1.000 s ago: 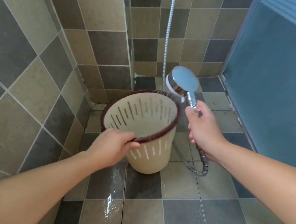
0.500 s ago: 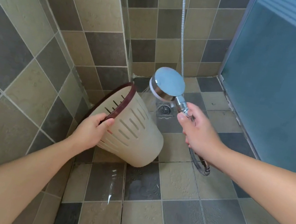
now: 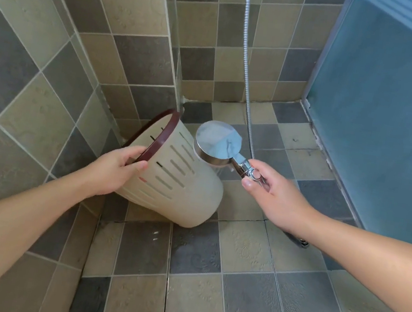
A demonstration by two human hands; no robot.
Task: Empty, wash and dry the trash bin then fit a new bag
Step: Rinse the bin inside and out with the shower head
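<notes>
**Now rinsing: a tipped bin, a live hose, and a wet floor**

Centre of the frame: the trash bin (image 3: 182, 179), cream plastic with a dark red rim and slotted walls, is tilted so its mouth faces the tiled wall at upper left, with its base edge low near the floor (image 3: 246, 283); whether that edge touches the tiles cannot be told. The left hand (image 3: 116, 168) pinches the rim, thumb on the outside and fingers curled over the inside. The right hand (image 3: 274, 196) is wrapped round the chrome handle of the shower head (image 3: 216, 141), thumb beside the handle's button; the head sits just beside the bin's upper wall. No water stream is visible. The hose (image 3: 246, 62) rises along the back wall, a loop of it trailing behind the right wrist.

Likely hazards, judged from this arrangement:

1. The head's face seems turned away from the bin's mouth; spray released now would probably strike the outer wall or the frosted door (image 3: 394, 118) instead of the inside.
2. Water entering the bin would escape through the slots toward the person's arms.
3. A one-handed rim pinch on wet plastic may slip, letting the bin roll.
4. The trailing hose loop could snag or drag.
5. Glints on the lower tiles suggest wetness, so footing may be poor.
</notes>
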